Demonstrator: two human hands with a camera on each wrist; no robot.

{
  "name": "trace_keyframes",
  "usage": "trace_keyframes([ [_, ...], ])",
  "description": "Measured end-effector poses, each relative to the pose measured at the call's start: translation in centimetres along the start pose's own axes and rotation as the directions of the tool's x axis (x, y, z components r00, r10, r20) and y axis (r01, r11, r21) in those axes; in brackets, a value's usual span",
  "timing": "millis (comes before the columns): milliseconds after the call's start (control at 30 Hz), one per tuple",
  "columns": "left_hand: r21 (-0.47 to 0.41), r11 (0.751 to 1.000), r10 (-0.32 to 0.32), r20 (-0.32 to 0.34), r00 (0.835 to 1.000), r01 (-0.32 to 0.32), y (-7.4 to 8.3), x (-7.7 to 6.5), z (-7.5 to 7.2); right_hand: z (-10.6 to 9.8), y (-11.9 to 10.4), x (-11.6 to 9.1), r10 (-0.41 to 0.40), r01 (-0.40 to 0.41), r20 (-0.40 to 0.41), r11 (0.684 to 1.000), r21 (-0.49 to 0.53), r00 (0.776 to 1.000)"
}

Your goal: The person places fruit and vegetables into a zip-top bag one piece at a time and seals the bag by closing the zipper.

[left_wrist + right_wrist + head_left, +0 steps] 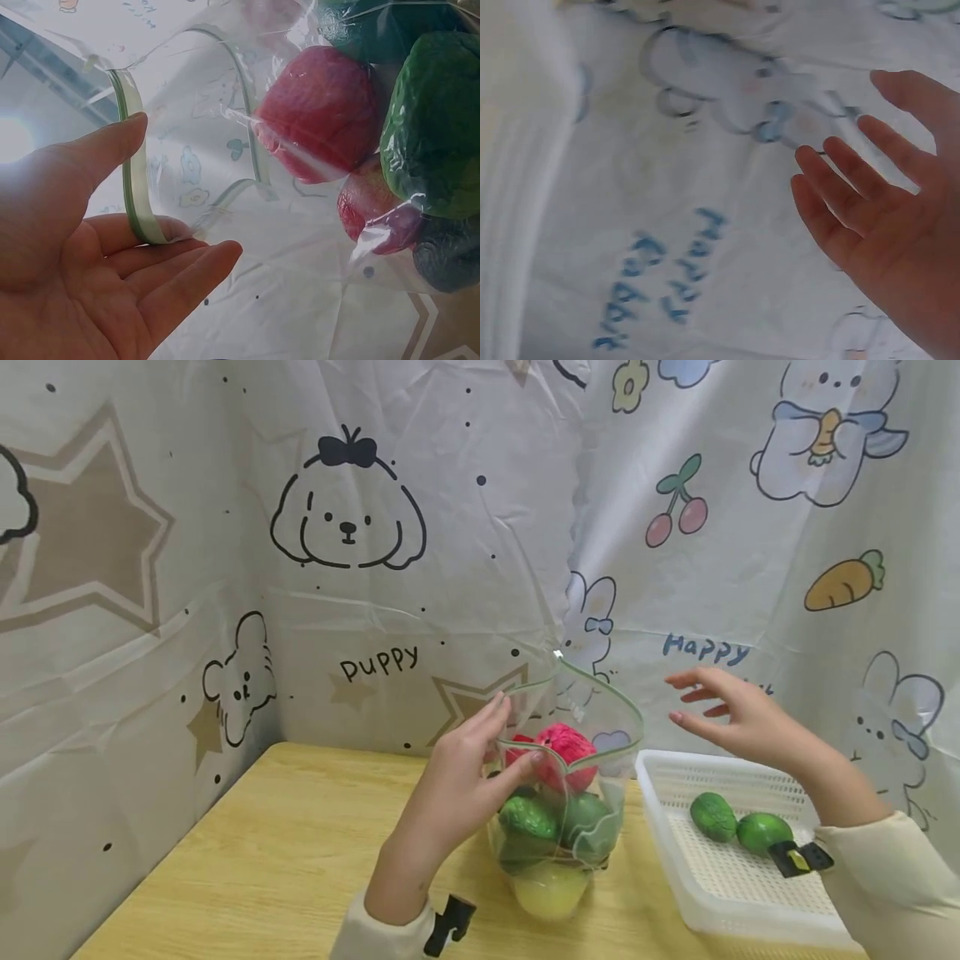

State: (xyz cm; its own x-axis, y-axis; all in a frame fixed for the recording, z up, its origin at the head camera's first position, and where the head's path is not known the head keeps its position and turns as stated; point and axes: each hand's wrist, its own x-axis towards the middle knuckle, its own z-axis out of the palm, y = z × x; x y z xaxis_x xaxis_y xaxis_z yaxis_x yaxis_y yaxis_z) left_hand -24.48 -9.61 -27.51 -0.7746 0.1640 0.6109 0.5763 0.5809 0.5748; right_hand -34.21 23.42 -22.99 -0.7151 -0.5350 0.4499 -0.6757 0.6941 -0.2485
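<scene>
A clear zip bag (622, 781) with a green zip edge stands on the table, its mouth spread apart. Inside lie a pinkish-red round piece (568, 752), several green ones such as this green piece (528, 817), and a yellow one (551, 890) at the bottom. My left hand (468, 772) holds the bag's left rim between thumb and fingers, and in the left wrist view the green zip strip (133, 169) runs between them. To the right of the bag my right hand (731, 714) hangs in the air above the basket's back edge, fingers loosely spread, holding nothing.
A white plastic basket (671, 868) stands right of the bag, with two green avocado-like fruits, the left one (713, 817) beside the right one (765, 833). My right forearm passes over it. Behind the wooden table (300, 852) hangs a printed curtain (450, 527).
</scene>
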Motion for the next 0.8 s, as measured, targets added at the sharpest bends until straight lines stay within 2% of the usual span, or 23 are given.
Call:
trace_keyframes([
  [133,0.020,1.000,0.001,0.015,1.000,-0.001,0.0,0.0,0.0,2.6,4.7,-0.9,0.039,-0.033,0.122,0.998,-0.055,0.992],
  [233,0.017,1.000,-0.001,0.015,1.000,0.001,0.0,0.0,0.0,4.2,7.3,-1.7,0.087,-0.064,0.238,0.993,-0.102,0.967],
  [333,0.003,1.000,-0.004,0.007,1.000,0.004,-0.1,0.0,-0.2,5.2,9.0,-2.3,0.158,-0.112,0.373,0.984,-0.142,0.914],
  [400,-0.005,1.000,-0.005,0.006,1.000,0.005,-0.1,0.1,-0.2,5.6,9.7,-2.7,0.204,-0.143,0.429,0.975,-0.170,0.880],
  [567,0.012,1.000,0.004,-0.009,1.000,-0.004,-0.3,0.3,-0.2,6.1,11.0,-3.3,0.297,-0.230,0.470,0.953,-0.196,0.831],
  [800,0.012,1.000,0.001,-0.006,1.000,-0.001,-0.4,0.2,0.0,6.8,12.0,-4.3,0.433,-0.359,0.543,0.901,-0.244,0.720],
])
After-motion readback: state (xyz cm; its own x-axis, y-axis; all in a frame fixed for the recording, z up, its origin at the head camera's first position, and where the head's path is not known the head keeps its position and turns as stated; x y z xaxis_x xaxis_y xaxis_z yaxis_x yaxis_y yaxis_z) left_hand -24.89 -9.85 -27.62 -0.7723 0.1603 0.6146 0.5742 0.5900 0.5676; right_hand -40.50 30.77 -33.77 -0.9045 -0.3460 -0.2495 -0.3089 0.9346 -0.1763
